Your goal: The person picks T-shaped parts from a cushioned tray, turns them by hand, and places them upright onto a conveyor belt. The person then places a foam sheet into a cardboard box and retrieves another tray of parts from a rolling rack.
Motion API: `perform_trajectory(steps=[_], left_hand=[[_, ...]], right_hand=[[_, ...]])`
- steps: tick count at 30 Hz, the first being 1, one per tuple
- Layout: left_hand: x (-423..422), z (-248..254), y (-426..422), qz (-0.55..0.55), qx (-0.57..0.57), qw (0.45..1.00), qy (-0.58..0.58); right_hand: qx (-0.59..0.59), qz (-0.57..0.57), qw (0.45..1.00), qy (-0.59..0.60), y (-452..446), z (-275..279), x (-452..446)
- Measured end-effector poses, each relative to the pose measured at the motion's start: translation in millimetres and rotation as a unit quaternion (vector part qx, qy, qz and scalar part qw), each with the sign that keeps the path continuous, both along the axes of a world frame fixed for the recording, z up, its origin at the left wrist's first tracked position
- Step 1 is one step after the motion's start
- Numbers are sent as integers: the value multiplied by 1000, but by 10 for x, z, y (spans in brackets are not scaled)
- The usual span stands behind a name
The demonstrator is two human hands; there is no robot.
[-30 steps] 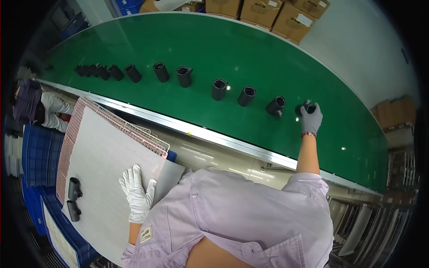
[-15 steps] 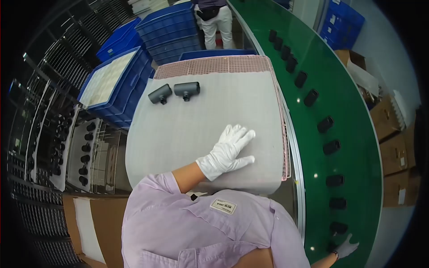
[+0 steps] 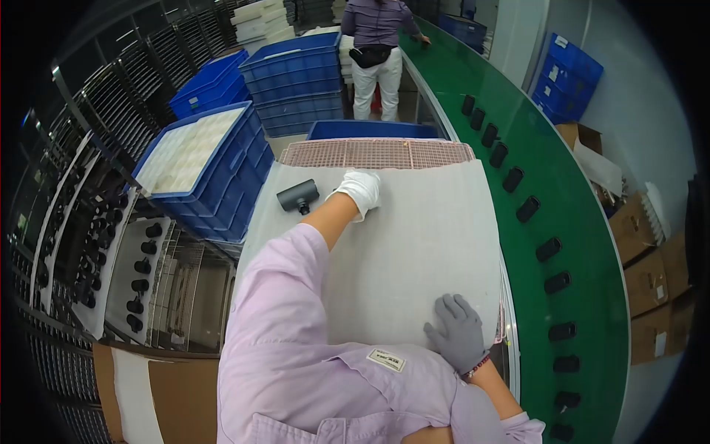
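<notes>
My left hand (image 3: 361, 194), in a white glove, is at the far part of the white sheet (image 3: 414, 251). Its fingers curl downward, closed, and what they hold is hidden under the glove. Just left of it, a dark grey T-shaped fitting (image 3: 298, 196) lies on the sheet. My right hand (image 3: 457, 333), in a grey glove, rests open on the near right part of the sheet, its fingers stretched out and no object in it.
A green belt (image 3: 518, 259) on the right carries several black fittings (image 3: 548, 249). Blue crates (image 3: 207, 159) and racks with fittings (image 3: 140, 286) stand left. A co-worker (image 3: 375, 52) stands beyond the pink mesh tray (image 3: 377, 154). Cardboard boxes (image 3: 647, 292) are at far right.
My left hand has moved forward to where the second fitting lay and has closed; that fitting is out of sight. My right hand has come from the belt onto the sheet.
</notes>
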State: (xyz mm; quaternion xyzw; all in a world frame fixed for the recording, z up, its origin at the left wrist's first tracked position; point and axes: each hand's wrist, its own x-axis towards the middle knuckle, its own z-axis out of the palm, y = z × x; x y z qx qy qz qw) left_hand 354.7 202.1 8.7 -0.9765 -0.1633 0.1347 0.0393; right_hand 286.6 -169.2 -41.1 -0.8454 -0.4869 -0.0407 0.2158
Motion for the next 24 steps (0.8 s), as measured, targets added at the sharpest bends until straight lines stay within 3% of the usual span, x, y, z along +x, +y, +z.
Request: perform_trajectory(steps=[1,2,3,5,7,8,9,10,11,13,15,17,19,20,21,23,24], left_hand=[[-31,-7,-34,-15,-7,1000,7],[-150,192,-186,41,-185,975,-117],[-224,283,-304,102,-356,901,-226],[-292,132,-441,29,-616,726,-304],[-577,209,-761,21,-788,557,-260],[-690,186,-901,-3,-811,528,-250],[-789,141,-1030,-25,-834,496,-241],[-869,109,-1147,-26,-840,493,-226],[-934,86,-1247,-45,-833,496,-243],[-1065,56,-1427,-62,-830,494,-251],[-1190,23,-1568,-95,-738,588,-318],[-1227,-60,-1626,-111,-740,582,-319],[-1253,-124,-1646,-147,-733,572,-339],[-1278,-103,-1649,-145,-735,571,-337],[-1306,-47,-1648,-108,-734,603,-293],[-1341,-34,-1683,-70,-732,632,-244],[-1349,-49,-1713,-103,-718,640,-255]], right_hand=[[-69,8,997,13,2,-83,-30],[-94,5,995,33,-32,-174,-26],[-100,-15,994,45,-53,-207,-16],[-98,0,993,65,-55,-211,43],[86,-100,925,356,70,98,-44],[89,-118,921,360,98,145,7],[212,-82,828,513,93,177,53],[330,-40,696,637,84,215,76],[336,-52,694,635,83,352,60],[296,-61,636,710,100,656,-12],[273,-118,622,724,101,630,-56],[224,-179,737,613,68,672,-112],[256,-182,734,602,8,574,-171],[278,-150,847,428,-5,470,-200],[287,-111,922,235,-17,415,-219],[299,-105,910,266,-78,460,-233],[312,-97,898,294,-107,503,-235]])
